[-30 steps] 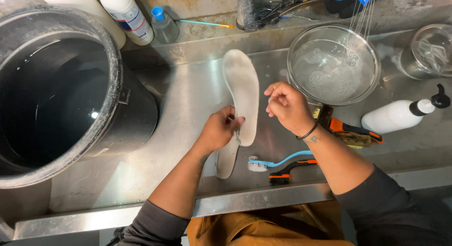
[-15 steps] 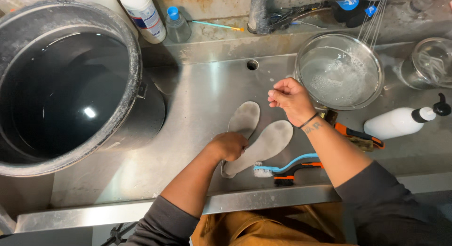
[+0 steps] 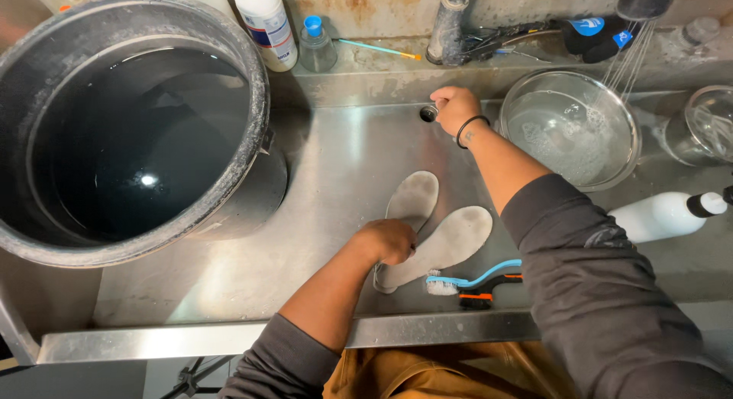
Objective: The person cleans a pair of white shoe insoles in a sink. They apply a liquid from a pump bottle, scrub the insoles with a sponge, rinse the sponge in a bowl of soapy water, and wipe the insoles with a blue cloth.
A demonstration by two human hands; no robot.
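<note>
Over insoles, left hand curled.

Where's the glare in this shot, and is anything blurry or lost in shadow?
Head view: glare streaks the steel sink floor, with one bright spot on the dark water in the big pot. The frame looks sharp. The left hand shadows the insoles; the lower left corner is dark.

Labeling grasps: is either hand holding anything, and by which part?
Left hand presses the heel ends of two flat grey shoe insoles against the steel sink. Right hand is closed at the drain hole; contents cannot be told.
</note>
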